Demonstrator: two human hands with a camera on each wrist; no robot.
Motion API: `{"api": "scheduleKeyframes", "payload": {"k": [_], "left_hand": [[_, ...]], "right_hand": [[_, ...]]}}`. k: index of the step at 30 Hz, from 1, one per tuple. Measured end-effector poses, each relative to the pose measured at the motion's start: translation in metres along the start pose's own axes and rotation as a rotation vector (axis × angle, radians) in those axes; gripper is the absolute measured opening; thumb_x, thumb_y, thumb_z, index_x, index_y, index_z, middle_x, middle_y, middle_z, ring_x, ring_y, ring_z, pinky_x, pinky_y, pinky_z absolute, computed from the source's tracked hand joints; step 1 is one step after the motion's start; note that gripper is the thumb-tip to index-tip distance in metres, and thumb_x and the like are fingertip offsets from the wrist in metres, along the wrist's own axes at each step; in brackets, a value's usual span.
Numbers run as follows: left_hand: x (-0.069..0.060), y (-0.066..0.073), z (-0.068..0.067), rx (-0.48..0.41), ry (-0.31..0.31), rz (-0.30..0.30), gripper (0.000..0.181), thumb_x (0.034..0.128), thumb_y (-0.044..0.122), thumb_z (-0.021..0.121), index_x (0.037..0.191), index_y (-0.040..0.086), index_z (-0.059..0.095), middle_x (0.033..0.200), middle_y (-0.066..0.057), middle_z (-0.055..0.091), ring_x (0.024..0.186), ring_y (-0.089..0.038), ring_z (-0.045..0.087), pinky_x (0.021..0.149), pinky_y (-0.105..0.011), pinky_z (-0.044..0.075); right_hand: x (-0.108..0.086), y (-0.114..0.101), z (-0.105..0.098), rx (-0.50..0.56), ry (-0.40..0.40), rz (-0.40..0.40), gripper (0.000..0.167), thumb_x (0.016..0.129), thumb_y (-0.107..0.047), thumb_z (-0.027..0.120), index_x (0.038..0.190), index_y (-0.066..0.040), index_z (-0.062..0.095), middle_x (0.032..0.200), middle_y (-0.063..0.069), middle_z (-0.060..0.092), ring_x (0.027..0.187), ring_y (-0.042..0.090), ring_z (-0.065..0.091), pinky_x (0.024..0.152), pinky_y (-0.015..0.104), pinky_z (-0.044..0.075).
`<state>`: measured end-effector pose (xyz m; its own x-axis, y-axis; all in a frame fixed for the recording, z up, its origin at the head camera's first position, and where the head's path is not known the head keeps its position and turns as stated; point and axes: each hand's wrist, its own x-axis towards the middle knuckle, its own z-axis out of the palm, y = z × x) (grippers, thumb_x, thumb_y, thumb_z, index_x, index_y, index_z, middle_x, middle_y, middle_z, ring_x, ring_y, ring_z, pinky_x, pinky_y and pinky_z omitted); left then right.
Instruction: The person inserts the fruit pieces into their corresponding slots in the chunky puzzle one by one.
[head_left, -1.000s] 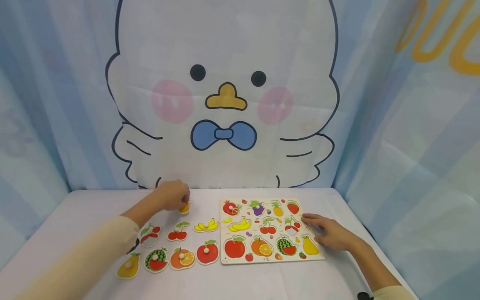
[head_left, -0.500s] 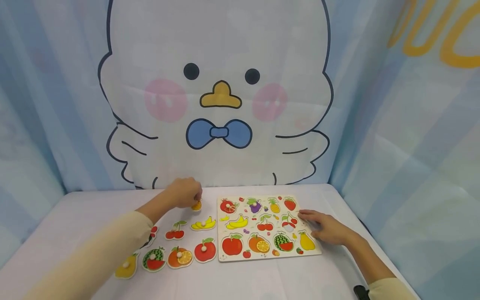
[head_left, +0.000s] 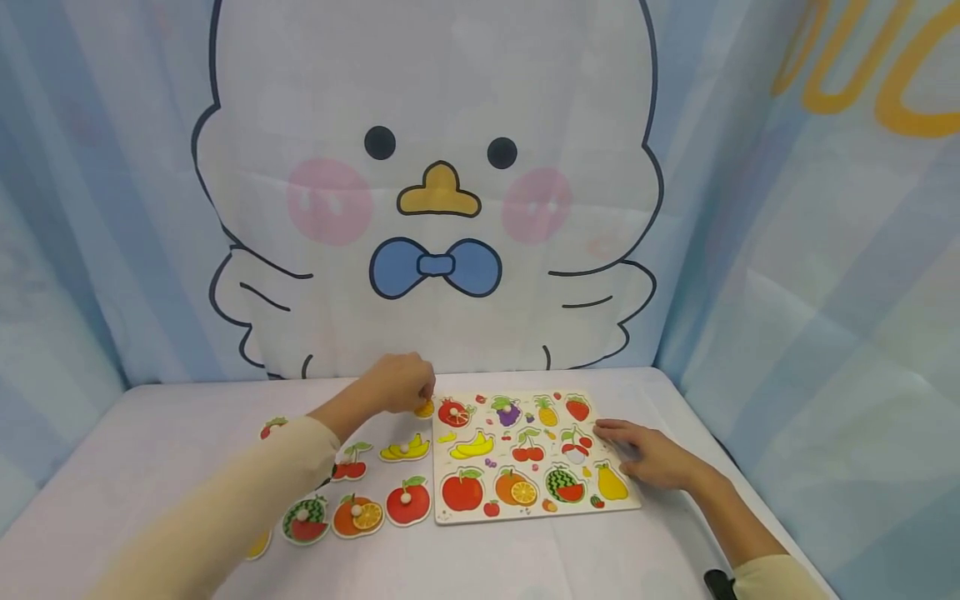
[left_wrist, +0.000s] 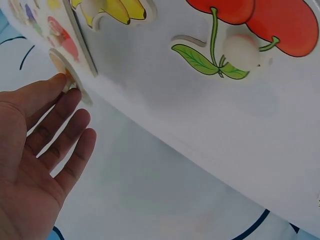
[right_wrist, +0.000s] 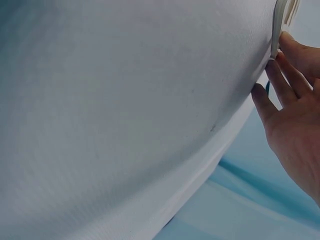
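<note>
Between thumb and forefinger, my left hand point(head_left: 396, 383) pinches a small yellow-orange piece point(head_left: 425, 409) beside the upper left corner of the wooden fruit board point(head_left: 558, 512). In the left wrist view this piece point(left_wrist: 61, 65) hangs tilted from the fingertips of the left hand point(left_wrist: 45, 130), its printed face turned away. My right hand point(head_left: 660, 457) rests with extended fingers on the board's right edge; the right wrist view shows the hand point(right_wrist: 295, 105) touching that edge. Knobbed pomegranate point(head_left: 453, 412), grape point(head_left: 506, 411) and strawberry-like point(head_left: 576, 450) pieces sit on the board.
Left of the board lie several knobbed pieces: bananas point(head_left: 405, 448), cherries point(head_left: 349, 462), apple point(head_left: 408, 502), orange point(head_left: 357, 516) and watermelon point(head_left: 305, 520). A yellow piece point(head_left: 259, 546) and a red one point(head_left: 274, 426) are partly behind the left sleeve. A printed curtain point(head_left: 450, 333) stands behind the table.
My left hand has carried the pinched yellow-orange piece rightward, up to the board's upper left corner. The right hand has stayed at the board's right edge. The head view has shifted slightly.
</note>
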<state>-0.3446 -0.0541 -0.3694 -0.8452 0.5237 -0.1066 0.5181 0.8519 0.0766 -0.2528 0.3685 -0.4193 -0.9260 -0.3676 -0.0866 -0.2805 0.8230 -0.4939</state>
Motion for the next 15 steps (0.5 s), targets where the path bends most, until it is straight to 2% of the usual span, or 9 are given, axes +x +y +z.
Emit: {"api": "scheduleKeyframes", "payload": {"k": [6,15], "left_hand": [[0.008,0.007,-0.002,0.007,0.012,0.010,0.006,0.0918,0.023,0.081,0.096,0.018,0.079,0.088,0.004,0.070,0.083,-0.014,0.058,0.078,-0.028,0.055],[0.019,0.019,0.003,0.029,0.037,0.037,0.007,0.0929,0.025,0.080,0.096,0.019,0.080,0.087,0.005,0.070,0.082,-0.014,0.058,0.079,-0.028,0.055]], "right_hand": [[0.002,-0.001,-0.003,0.011,-0.004,-0.003,0.060,0.089,0.003,0.070,0.147,-0.004,0.057,0.160,0.018,0.046,0.147,0.051,0.037,0.115,0.067,0.036],[0.001,0.002,-0.001,0.008,0.000,0.010,0.060,0.088,0.004,0.070,0.147,-0.004,0.058,0.160,0.018,0.047,0.147,0.051,0.038,0.115,0.066,0.037]]}}
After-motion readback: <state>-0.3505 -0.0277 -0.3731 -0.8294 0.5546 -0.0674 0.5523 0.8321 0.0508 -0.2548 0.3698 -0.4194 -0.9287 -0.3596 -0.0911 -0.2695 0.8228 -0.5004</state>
